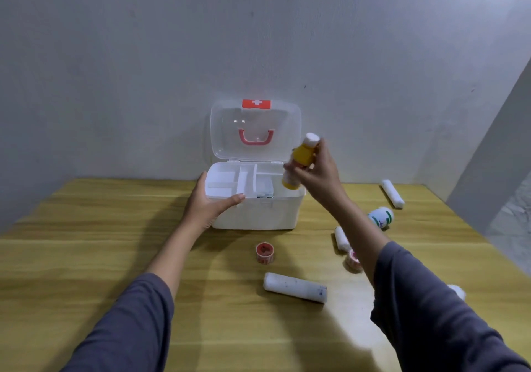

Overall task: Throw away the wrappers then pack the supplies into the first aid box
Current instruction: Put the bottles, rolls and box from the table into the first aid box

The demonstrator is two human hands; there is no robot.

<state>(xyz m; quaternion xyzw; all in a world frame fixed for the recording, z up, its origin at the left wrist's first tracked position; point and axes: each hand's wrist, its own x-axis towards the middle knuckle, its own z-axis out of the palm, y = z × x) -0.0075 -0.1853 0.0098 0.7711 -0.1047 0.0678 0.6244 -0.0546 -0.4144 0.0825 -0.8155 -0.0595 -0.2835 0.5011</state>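
A white first aid box [267,213] stands open on the wooden table, its clear lid [255,128] up against the wall. My left hand [211,202] grips the box's front left rim beside the white inner tray [227,182]. My right hand [319,170] holds a yellow bottle [300,160] with a white cap, tilted over the box's right end. On the table lie a red tape roll [265,253], a long white bandage roll [296,286], a second tape roll [354,260], a small bandage roll [341,238], a white-green bottle [380,217] and another bandage roll [392,194].
The wall stands just behind the box. A second wall face closes in at the right, with pale floor below it. One more white item [457,291] peeks out beside my right sleeve. Bare table surface [100,242] stretches left of the box.
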